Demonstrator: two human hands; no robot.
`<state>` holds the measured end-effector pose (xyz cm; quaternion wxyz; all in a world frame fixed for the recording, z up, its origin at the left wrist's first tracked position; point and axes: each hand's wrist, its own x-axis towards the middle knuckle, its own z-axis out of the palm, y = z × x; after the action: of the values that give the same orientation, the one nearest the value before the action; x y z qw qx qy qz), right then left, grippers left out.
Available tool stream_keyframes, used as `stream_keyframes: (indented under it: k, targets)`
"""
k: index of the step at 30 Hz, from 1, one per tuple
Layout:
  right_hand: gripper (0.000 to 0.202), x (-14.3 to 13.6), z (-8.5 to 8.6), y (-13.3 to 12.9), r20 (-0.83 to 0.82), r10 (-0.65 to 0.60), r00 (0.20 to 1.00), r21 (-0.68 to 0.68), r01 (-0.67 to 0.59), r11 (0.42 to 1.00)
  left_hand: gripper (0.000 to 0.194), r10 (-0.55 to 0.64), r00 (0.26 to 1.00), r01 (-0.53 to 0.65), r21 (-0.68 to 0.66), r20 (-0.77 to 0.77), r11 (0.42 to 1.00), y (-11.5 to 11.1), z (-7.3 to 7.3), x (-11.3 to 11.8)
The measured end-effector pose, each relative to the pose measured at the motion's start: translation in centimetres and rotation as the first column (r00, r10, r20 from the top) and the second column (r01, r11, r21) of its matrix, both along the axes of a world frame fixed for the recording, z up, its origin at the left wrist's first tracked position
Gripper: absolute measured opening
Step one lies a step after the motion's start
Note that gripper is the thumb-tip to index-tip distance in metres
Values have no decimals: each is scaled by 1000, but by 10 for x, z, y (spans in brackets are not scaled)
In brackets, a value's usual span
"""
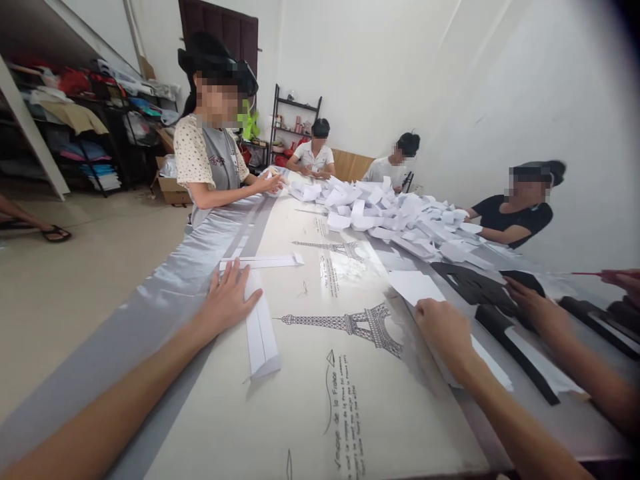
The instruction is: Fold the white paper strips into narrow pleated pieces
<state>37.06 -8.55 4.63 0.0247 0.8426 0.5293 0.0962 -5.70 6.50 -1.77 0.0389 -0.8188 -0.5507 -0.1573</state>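
From the head camera, the left hand [227,300] lies flat, fingers spread, on a folded white paper strip [261,330] near the left edge of the table [310,427]. The right hand [443,330] is curled on a white sheet [415,287]; whether it pinches the sheet cannot be told. Beyond lies a heap of folded papers [395,217]. A co-worker's hand [530,303] touches black cutouts [475,287] at right. Four seated people work around the table; the nearest co-worker's arm is cut off by the frame.

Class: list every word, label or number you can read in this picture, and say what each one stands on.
"de la France": script line on the table cover, below the Eiffel Tower drawing.
The other script lines there and those beside the far tower drawing: too small and blurred.
Print on the grey shirt of the standing person: unreadable.
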Motion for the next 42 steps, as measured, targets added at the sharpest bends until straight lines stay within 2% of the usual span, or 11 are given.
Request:
stream_keyframes:
  k: [6,9,11,13,16,21,23,26,31,35,42]
  targets:
    - [29,11,23,-4,-171,134,976,116,-116,987,51,-334,942,335,80,-28,939,-38,2,12]
    - [36,-12,42,-13,-303,243,922,271,-161,949,49,-474,880,474,74,-28,877,-57,5,22]
    - [40,-41,50,-16,-597,380,707,441,-107,891,50,-516,856,516,75,-22,853,-63,10,26]
    - [44,-73,48,-11,-782,438,443,448,-88,890,51,-526,850,526,63,-17,848,-64,14,25]
    - [38,-110,25,6,-866,406,291,368,-176,913,49,-505,863,504,66,-2,861,-60,19,20]
    - [24,-127,-29,32,-779,462,423,292,-408,865,33,-481,871,457,201,95,867,-65,28,21]
    - [24,-127,-36,33,-708,496,503,277,-448,850,30,-534,838,498,246,110,832,-75,32,28]
    - [29,-128,-30,27,-607,556,567,257,-522,813,25,-615,787,605,149,36,782,-90,33,39]
    - [42,-129,-5,10,-721,572,392,290,-579,762,34,-638,770,638,-6,-34,770,-98,31,42]
    - [50,-127,4,1,-788,579,211,291,-701,651,36,-644,765,644,-21,8,765,-93,33,40]
    - [57,-140,-15,0,-714,650,261,216,-801,559,32,-696,718,695,-54,-3,717,-86,41,31]
